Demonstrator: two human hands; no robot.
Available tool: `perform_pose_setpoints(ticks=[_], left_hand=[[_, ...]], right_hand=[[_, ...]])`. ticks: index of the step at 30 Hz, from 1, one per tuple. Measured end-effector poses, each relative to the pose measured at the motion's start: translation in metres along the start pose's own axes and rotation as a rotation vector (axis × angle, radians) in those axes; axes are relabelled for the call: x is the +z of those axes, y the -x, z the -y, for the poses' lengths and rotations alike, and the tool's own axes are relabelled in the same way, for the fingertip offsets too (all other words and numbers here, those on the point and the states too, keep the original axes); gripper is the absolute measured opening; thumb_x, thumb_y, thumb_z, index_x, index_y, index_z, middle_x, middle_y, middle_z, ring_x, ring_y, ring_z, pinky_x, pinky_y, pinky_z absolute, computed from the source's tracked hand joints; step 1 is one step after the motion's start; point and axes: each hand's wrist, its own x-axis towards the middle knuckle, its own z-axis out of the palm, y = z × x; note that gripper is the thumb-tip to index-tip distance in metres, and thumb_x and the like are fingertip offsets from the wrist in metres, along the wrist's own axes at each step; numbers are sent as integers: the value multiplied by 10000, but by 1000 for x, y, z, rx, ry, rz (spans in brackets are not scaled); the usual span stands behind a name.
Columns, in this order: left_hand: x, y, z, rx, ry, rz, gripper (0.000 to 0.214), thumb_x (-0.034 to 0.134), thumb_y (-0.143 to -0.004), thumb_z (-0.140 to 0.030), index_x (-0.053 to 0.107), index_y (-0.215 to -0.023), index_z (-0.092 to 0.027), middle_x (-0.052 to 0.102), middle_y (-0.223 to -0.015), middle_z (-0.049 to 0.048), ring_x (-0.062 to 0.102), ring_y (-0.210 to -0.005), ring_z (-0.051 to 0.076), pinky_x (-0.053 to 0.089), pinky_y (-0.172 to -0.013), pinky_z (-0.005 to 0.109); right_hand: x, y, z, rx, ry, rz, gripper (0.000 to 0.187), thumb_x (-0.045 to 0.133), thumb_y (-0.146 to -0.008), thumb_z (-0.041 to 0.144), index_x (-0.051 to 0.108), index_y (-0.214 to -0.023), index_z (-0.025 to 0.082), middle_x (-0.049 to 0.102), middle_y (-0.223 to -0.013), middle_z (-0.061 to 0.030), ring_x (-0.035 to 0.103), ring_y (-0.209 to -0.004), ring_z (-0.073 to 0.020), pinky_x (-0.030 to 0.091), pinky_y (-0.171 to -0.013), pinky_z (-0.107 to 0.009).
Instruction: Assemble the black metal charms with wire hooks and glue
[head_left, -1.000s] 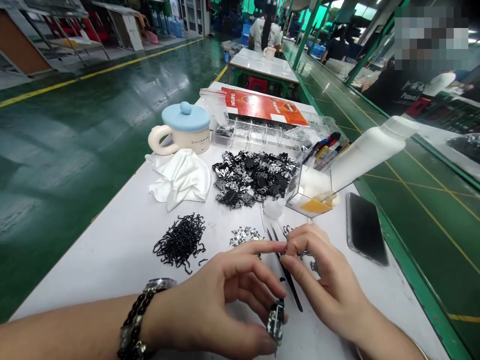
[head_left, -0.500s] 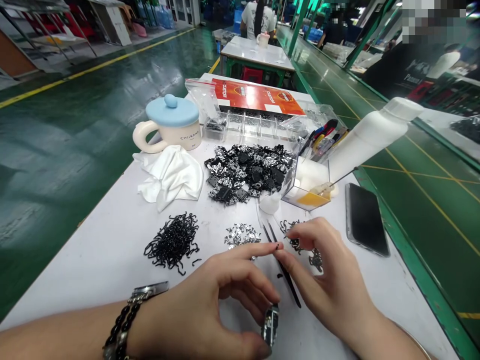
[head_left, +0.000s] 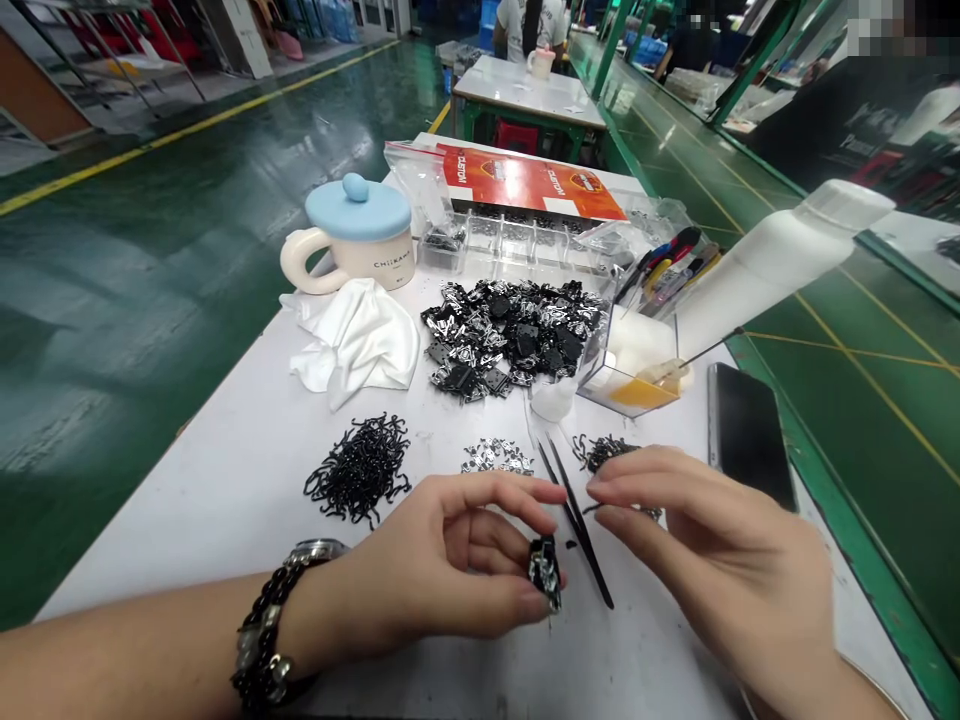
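My left hand [head_left: 480, 555] grips a small black and silver metal part [head_left: 545, 572] between thumb and fingers, with its index finger stretched above it. To the right, my right hand [head_left: 705, 550] has thumb and index finger nearly together; a tiny dark curved piece [head_left: 591, 509] shows at the thumb tip. Black tweezers [head_left: 576, 522] lie on the table between the hands. A pile of small dark pieces [head_left: 606, 450] sits behind my right fingertips, partly covered. Small silver pieces [head_left: 496, 456] lie beyond my left hand, and a heap of black hook-shaped pieces [head_left: 360, 468] is left of them.
A large heap of black and silver parts [head_left: 517, 335] covers the table's middle. Around it stand a lidded mug [head_left: 367, 245], white cloth [head_left: 360, 340], clear compartment box [head_left: 510, 245], tool holder [head_left: 630, 385] and white bottle [head_left: 772, 260]. A phone [head_left: 750, 430] lies at right.
My right hand has moved right, away from my left index fingertip, and its fingers have drawn closer together. My left hand has raised the metal part. The view has shifted slightly.
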Motion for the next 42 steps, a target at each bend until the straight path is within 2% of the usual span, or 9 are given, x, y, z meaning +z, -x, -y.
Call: perform_pose_setpoints(ticks=[4, 9, 12, 18, 25, 32, 37, 42], left_hand=[[0, -2, 1, -109, 85, -17, 321, 797, -660, -166, 654, -948, -171, 686, -759, -7, 616, -662, 53, 453, -624, 139], [1, -2, 4, -92, 168, -20, 269, 785, -670, -130, 669, -911, -158, 703, -729, -7, 609, -618, 43, 431, -579, 127], [1, -3, 5, -83, 199, 0, 251, 775, -685, -125, 679, -913, -163, 710, -743, -5, 621, -648, 45, 438, -606, 129], [2, -2, 5, -96, 210, 10, 266, 783, -676, -128, 690, -923, -163, 732, -773, 11, 655, -691, 65, 458, -636, 136], [1, -2, 3, -100, 212, 28, 244, 762, -695, -103, 688, -921, -157, 736, -780, 8, 663, -701, 74, 464, -628, 144], [0, -1, 5, -108, 213, 31, 289, 792, -668, -149, 689, -937, -170, 741, -811, 23, 673, -735, 87, 470, -662, 150], [2, 0, 5, -128, 229, 15, 296, 808, -642, -154, 688, -912, -164, 724, -750, 4, 654, -673, 66, 459, -613, 129], [2, 0, 2, -159, 217, 41, 294, 805, -647, -146, 678, -912, -157, 719, -768, 6, 653, -696, 63, 468, -647, 137]], right_hand=[[2, 2, 3, 140, -321, 7, 158, 700, -749, 140, 684, -815, 282, 641, -801, 16, 611, -735, -103, 526, -620, -178], [15, 4, 1, 267, -553, 63, 184, 717, -715, 100, 706, -789, 268, 588, -787, 2, 597, -693, -93, 535, -570, -163], [19, 6, 0, 299, -629, 64, 202, 707, -718, 79, 709, -799, 264, 555, -800, 0, 587, -674, -83, 538, -541, -150], [21, 6, 0, 280, -658, 39, 200, 711, -714, 75, 702, -791, 259, 538, -792, 11, 579, -686, -71, 530, -568, -138], [19, 5, -2, 246, -525, 113, 147, 736, -715, 160, 715, -788, 287, 554, -783, 6, 570, -710, -103, 499, -634, -221], [15, 4, -2, 198, -471, 154, 144, 698, -757, 165, 711, -833, 286, 536, -798, 1, 561, -734, -103, 493, -651, -214], [16, 4, -2, 200, -518, 163, 149, 699, -752, 142, 699, -822, 274, 516, -792, 14, 545, -725, -84, 477, -655, -190], [16, 4, -3, 173, -519, 160, 153, 704, -742, 123, 687, -810, 259, 512, -777, 18, 539, -704, -80, 474, -639, -192]])
